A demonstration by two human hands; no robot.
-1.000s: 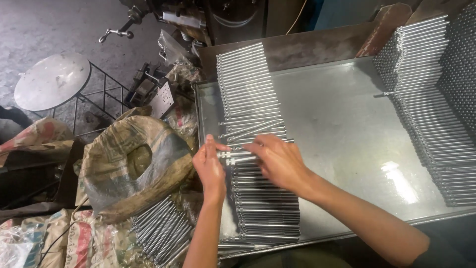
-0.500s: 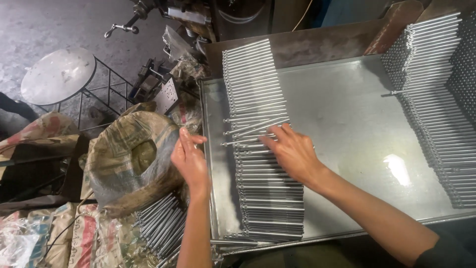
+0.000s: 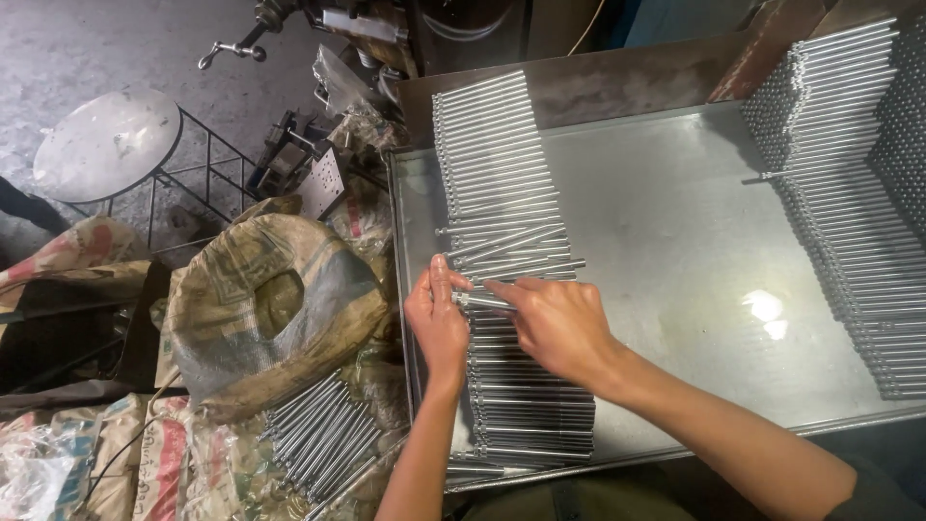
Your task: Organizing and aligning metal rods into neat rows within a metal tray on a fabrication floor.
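Step in hand: lining up loose metal rods [image 3: 511, 253] into the flat row [image 3: 526, 405] along the left side of the steel tray [image 3: 666, 222] on the counter. Left hand [image 3: 436, 323] sits at the rods' left ends, fingers flat and unclenched, squaring them off; it grips nothing. Right hand [image 3: 559, 323] lies spread over the row w/ index finger pinning one rod, not closed round it. Several rods just beyond the hands lie skewed across the row. Next move, I'd judge: nudge those skewed ones parallel & flush at the left ends, w/ light pressure so neighbours don't roll. More rods lie in the sack [image 3: 318, 434] at near left; big stacks [image 3: 849, 193] sit far right.
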